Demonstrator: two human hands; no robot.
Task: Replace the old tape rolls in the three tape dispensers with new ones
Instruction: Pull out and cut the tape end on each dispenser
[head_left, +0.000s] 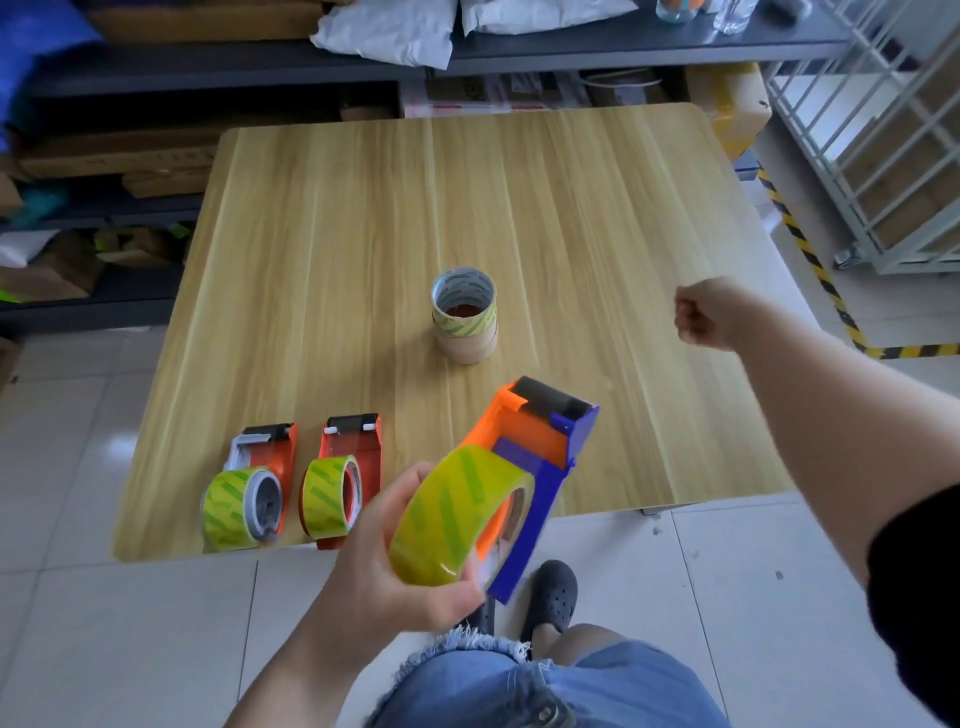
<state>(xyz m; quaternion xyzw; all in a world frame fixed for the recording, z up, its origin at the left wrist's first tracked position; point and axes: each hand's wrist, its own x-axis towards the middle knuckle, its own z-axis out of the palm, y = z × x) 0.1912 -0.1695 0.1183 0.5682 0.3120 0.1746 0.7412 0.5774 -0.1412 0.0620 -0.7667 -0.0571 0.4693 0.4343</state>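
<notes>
While the left hand (400, 551) grips the green tape roll (457, 512) seated in the orange-and-blue dispenser (540, 457), held above the bench (597, 234) near edge, the right hand (714, 312) hovers as an empty fist. Two loaded dispensers (orange (272, 457) and red (358, 447)) lie left; stacked old rolls (464, 314) stand mid-bench.

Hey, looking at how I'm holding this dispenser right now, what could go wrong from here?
The left hand alone holds the orange and blue dispenser by its tape roll, past the table edge, so it might slip to the floor. The stack of empty cores stands near the raised right hand, which may topple it.
</notes>
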